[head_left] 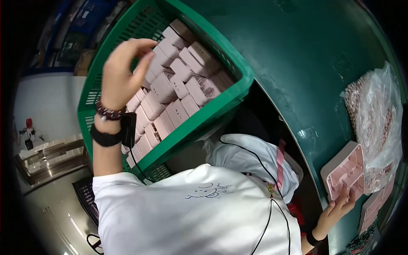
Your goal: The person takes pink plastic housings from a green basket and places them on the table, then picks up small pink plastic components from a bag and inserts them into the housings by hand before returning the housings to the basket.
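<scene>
My left hand [124,70] hangs over the green plastic basket [204,21], its thumb and fingers apart and curved with nothing seen between them. Below and beside it, the basket holds many pale pink box-shaped plastic casings [162,87], packed closely in rows. At the right, my right hand [341,208] grips the lower edge of an open pink plastic casing [346,163] on the green table. Ribs and compartments show inside this casing. Part of my right hand's grip is hidden.
A clear plastic bag [380,123] of small pinkish parts lies on the green table [297,46] beside the casing. Another pink casing part [374,206] lies at the far right. The table's edge curves past my right side. A black cord runs from my left wrist.
</scene>
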A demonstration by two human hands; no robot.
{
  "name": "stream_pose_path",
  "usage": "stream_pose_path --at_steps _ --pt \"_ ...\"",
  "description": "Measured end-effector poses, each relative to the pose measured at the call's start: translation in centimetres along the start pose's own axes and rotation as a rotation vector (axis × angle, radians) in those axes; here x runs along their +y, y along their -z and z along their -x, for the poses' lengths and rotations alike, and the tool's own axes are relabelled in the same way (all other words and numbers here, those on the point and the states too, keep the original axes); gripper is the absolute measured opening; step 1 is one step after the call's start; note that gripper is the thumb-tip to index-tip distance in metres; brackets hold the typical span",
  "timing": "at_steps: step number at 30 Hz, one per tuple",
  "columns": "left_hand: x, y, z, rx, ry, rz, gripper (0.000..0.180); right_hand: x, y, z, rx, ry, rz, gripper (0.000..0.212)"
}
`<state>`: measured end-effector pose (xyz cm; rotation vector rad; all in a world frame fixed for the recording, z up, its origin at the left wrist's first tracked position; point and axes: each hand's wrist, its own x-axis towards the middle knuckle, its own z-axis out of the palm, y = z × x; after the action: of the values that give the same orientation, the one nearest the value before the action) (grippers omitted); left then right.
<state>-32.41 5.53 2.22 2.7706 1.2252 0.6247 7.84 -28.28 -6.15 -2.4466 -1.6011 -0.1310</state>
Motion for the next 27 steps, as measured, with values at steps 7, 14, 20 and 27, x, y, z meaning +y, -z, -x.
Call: stream_pose_path --at_steps 7,14,20,27 --pt "-5.7 -11.6 8.4 -0.678 -0.243 0.009 0.1 -4.3 2.2 -2.5 0.235 0.138 0.123 0.044" --pt "-5.4 -11.8 8.9 -0.911 -0.326 -0.006 0.115 -6.6 1.2 -2.5 0.138 0.166 0.173 0.019" --pt "-6.7 -14.4 11.7 -0.74 -0.373 -0.132 0.11 -8.0 -0.1 -3.6 0.128 0.189 0.086 0.017" --pt "-5.8 -16.6 9.0 -0.616 -0.305 -0.084 0.083 -9.1 0.0 -4.3 0.084 0.279 0.056 0.015"
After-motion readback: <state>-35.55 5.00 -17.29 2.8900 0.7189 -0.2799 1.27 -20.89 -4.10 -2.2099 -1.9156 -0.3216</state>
